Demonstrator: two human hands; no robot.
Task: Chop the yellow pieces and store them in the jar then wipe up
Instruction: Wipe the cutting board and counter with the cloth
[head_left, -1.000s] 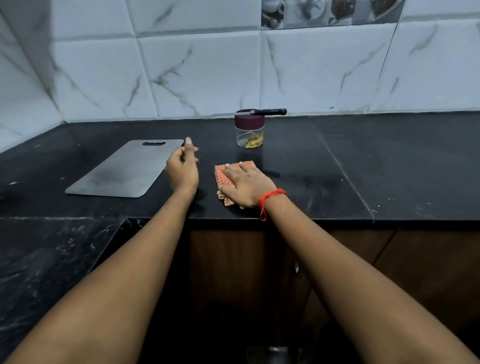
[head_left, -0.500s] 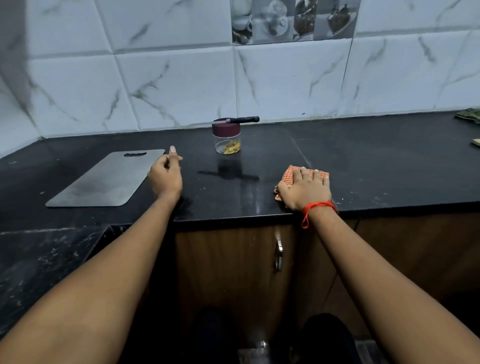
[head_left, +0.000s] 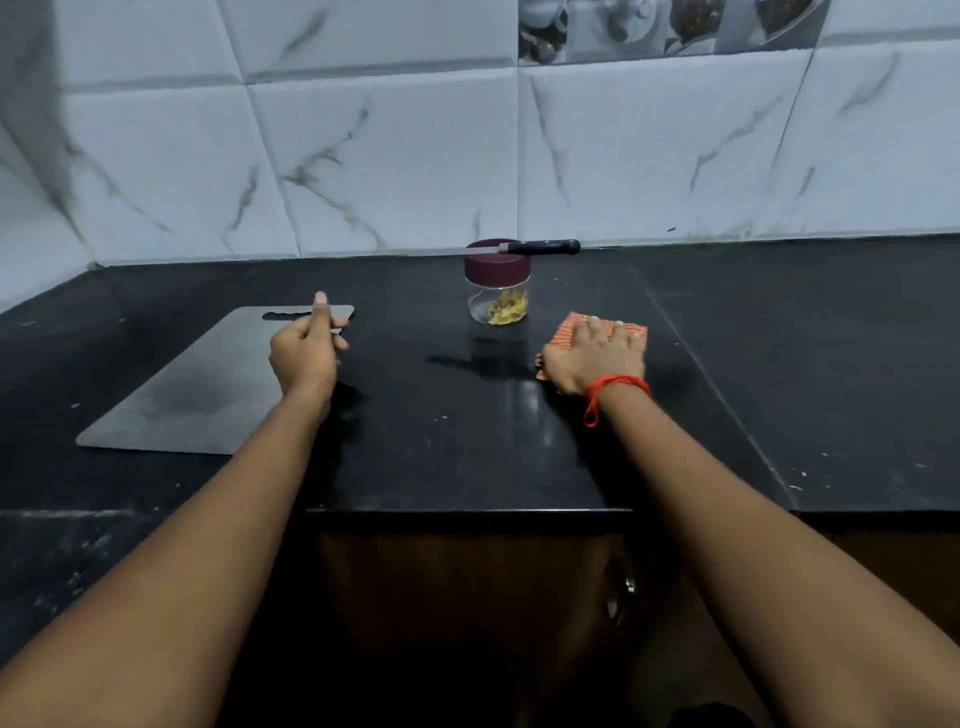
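Both hands are unclenched: the right hand (head_left: 595, 358) lies flat, fingers straight and spread, pressing the orange checked cloth (head_left: 567, 330) onto the black counter (head_left: 467, 457). The left hand (head_left: 304, 353) rests at the right edge of the steel chopping board (head_left: 197, 395), forefinger straight, the other fingers loosely curled round nothing. Chopping and storing look done, so the wipe is the step in hand: the yellow pieces (head_left: 508, 312) sit at the bottom of the clear jar (head_left: 485, 301), its maroon lid (head_left: 497, 270) on, with the knife (head_left: 543, 247) laid across that lid, handle jutting right. To wipe well, the palm should press evenly so the whole cloth drags, and strokes should overlap and run toward one spot where crumbs can be gathered; pale specks (head_left: 802, 474) show on the slab to the right, near the front. The jar stands just beyond and left of the cloth, so a stroke that way risks nudging it and tipping the balanced knife off; passing in front of it, or lifting it aside first, seems safer. Open room lies to the right, across the seam (head_left: 722, 400) in the counter, and back toward the front edge, past which crumbs would drop down the wooden cabinet (head_left: 467, 597). Behind, the tiled wall (head_left: 395, 171) closes the counter off, and the board bounds the left.
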